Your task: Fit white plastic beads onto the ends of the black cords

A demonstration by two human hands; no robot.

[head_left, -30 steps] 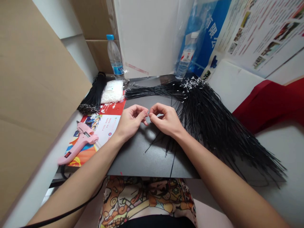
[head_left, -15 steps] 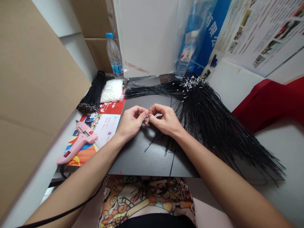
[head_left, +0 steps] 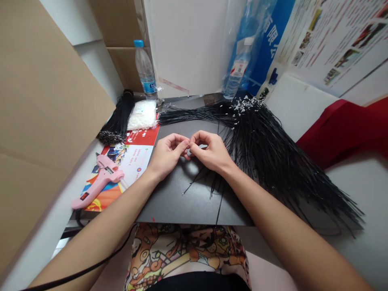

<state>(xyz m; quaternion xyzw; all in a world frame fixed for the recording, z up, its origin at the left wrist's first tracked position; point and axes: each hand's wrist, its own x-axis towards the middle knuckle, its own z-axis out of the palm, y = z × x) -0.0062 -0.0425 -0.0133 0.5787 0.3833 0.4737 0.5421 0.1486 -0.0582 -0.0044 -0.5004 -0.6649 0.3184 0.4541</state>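
Observation:
My left hand (head_left: 166, 155) and my right hand (head_left: 212, 152) meet fingertip to fingertip above a black mat (head_left: 176, 194). Both pinch something tiny and pale at the point where they touch; I cannot make out what it is. A few thin black cords (head_left: 200, 180) trail from under my right hand toward me. A big fan of black cords (head_left: 273, 157) with small white pieces at their far ends lies just right of my right hand.
A pink glue gun (head_left: 98, 182) lies on a colourful sheet at the left. Behind it sit a tied black cord bundle (head_left: 117, 121), a bag of white pieces (head_left: 142, 115) and a water bottle (head_left: 145, 70). A second bottle (head_left: 236, 74) stands farther right. Cardboard (head_left: 45, 101) walls the left side.
None beyond a slight shift of the view; both hands stay pinched together in the same spot.

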